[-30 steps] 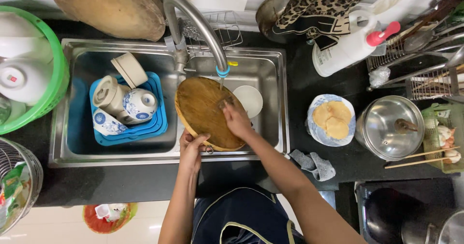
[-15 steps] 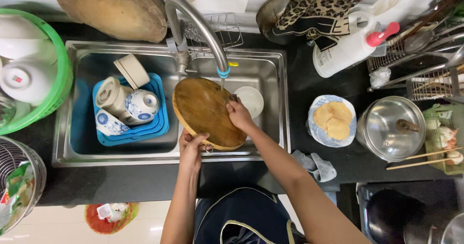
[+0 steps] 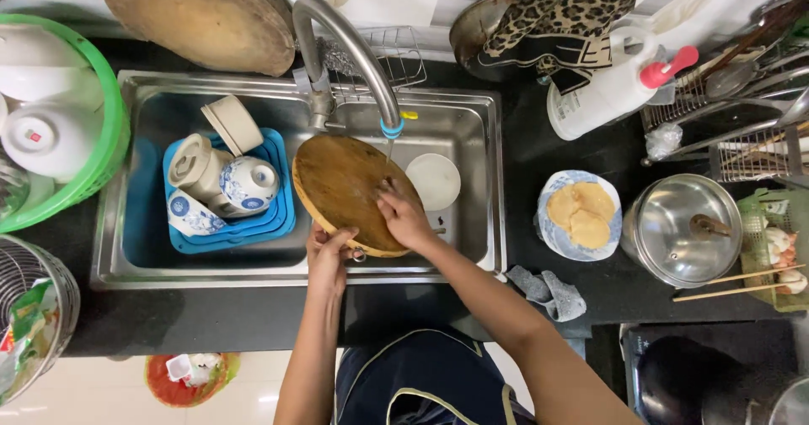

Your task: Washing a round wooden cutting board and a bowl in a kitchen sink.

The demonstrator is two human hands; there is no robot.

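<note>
slid a little lower across the board since half a second ago: right hand (image 3: 403,217), palm down and fingers spread flat on the round wooden cutting board (image 3: 350,189), apparently rubbing it. left hand (image 3: 329,255) closed on the board's near edge, gripping to steady it. board held tilted over the steel sink (image 3: 472,130), right under the curved faucet (image 3: 354,46), probably so water runs off into the basin. just right of the board, a white plate (image 3: 434,181) in the sink. left of the board, a blue tray (image 3: 274,214) with cups and patterned bowls. farther right of the board, on the dark counter, a plate of flatbreads (image 3: 580,214) and a steel pot lid (image 3: 683,227).
</note>
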